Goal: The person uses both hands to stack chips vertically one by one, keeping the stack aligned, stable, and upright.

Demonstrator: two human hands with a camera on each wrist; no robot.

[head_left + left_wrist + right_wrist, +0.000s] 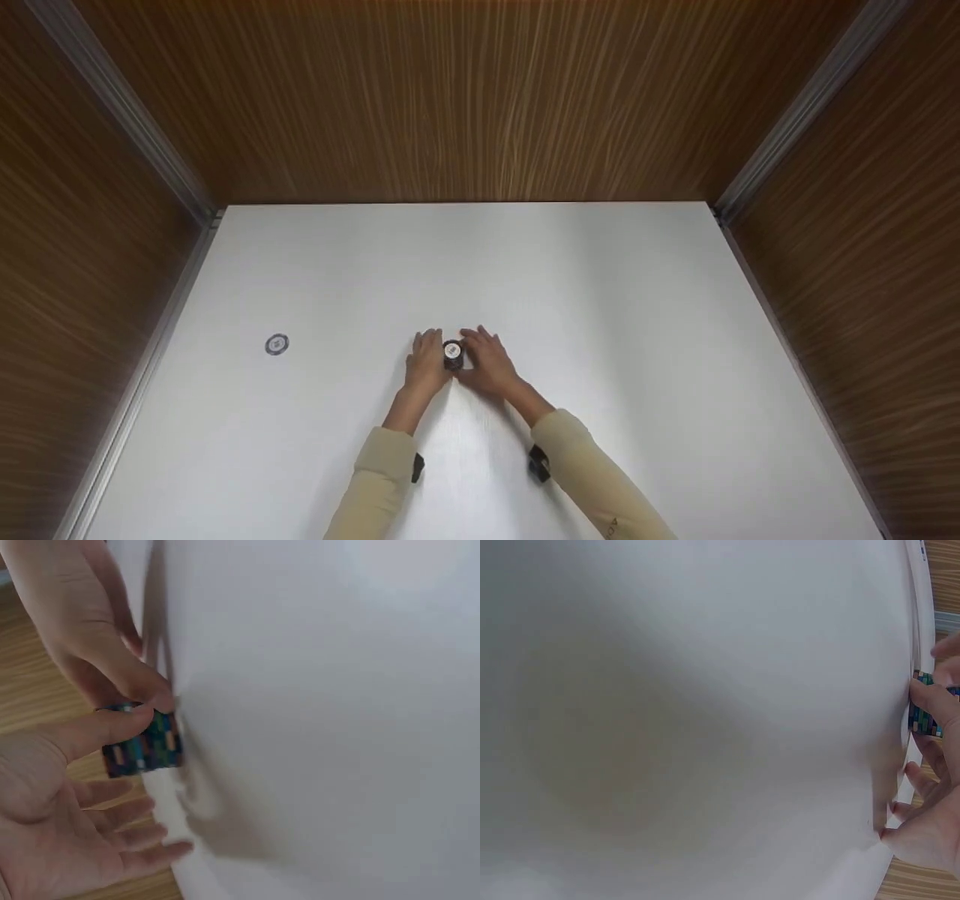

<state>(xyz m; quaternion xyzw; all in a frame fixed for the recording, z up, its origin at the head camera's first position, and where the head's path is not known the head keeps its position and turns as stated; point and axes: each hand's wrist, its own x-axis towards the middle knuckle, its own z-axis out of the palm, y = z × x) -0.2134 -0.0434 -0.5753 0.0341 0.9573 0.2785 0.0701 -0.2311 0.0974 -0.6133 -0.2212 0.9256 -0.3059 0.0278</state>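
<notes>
A stack of poker chips (453, 355) stands on the white tabletop between my two hands, a pale label on its top chip. Its multicoloured side shows in the left wrist view, partly covered by thumbs. My left hand (427, 363) is along the stack's left side; its thumb (112, 731) lies against the chips, while the other fingers stretch out straight past them. From the right, my right hand (487, 364) holds the stack, a finger at its far side and the thumb at its near side. The right wrist view shows that thumb (932, 699) across the chips.
A single poker chip (277, 344) lies flat on the tabletop (600, 300), well left of my hands. Brown wood-grain panels (480, 97) rise at the back and on both sides of the table.
</notes>
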